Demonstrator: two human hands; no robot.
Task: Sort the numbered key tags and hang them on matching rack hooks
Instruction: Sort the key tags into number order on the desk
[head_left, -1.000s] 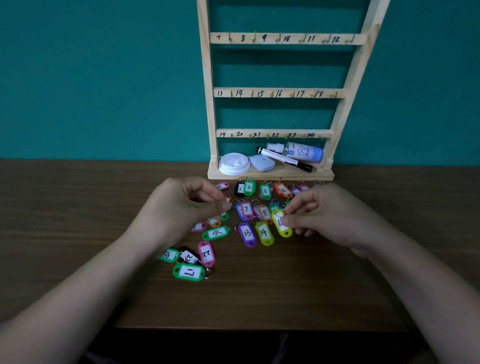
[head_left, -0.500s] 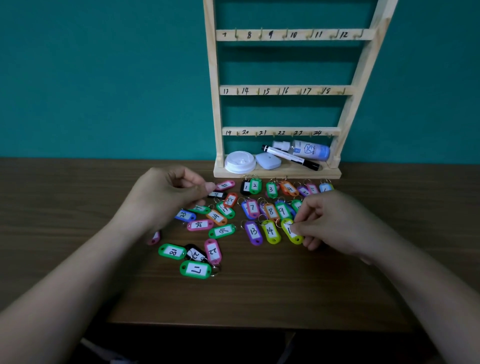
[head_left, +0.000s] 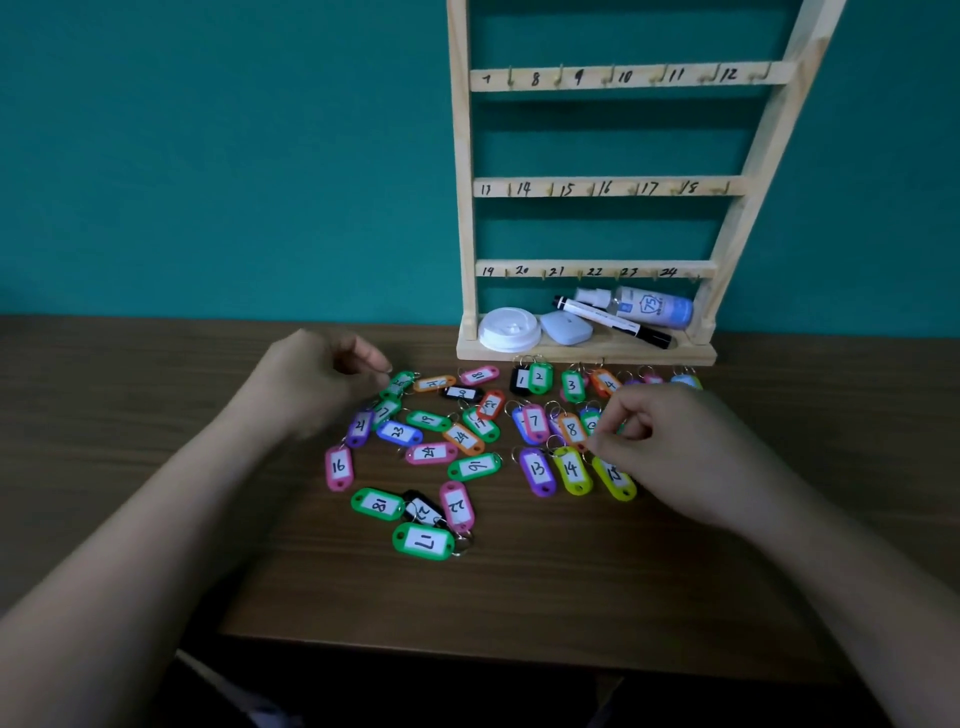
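Several coloured numbered key tags lie on the wooden table (head_left: 519, 597) before a wooden hook rack (head_left: 462, 208) whose visible hooks are bare. Near the rack base, tags sit in rows: 1 to 4, then 7 (head_left: 535, 422) and 8, then purple 13 (head_left: 537, 470), yellow 14 (head_left: 571, 470) and yellow 15 (head_left: 615, 478). My right hand (head_left: 675, 447) pinches at the ring end of tag 15. A loose pile lies to the left. My left hand (head_left: 322, 379) is blurred, its curled fingertips at a green tag (head_left: 400, 382); a grip is unclear.
The rack's base shelf holds a white lid (head_left: 508, 328), a pale blue case (head_left: 566, 328), a black-capped marker (head_left: 613, 323) and a spray bottle (head_left: 649, 306). Pink tag 16 (head_left: 338, 467) and green tag 17 (head_left: 423, 541) lie at the pile's near edge. A teal wall stands behind.
My left hand has drawn back to the left off the pile, uncovering more tags. My right hand has stayed with the yellow tag beside 14.
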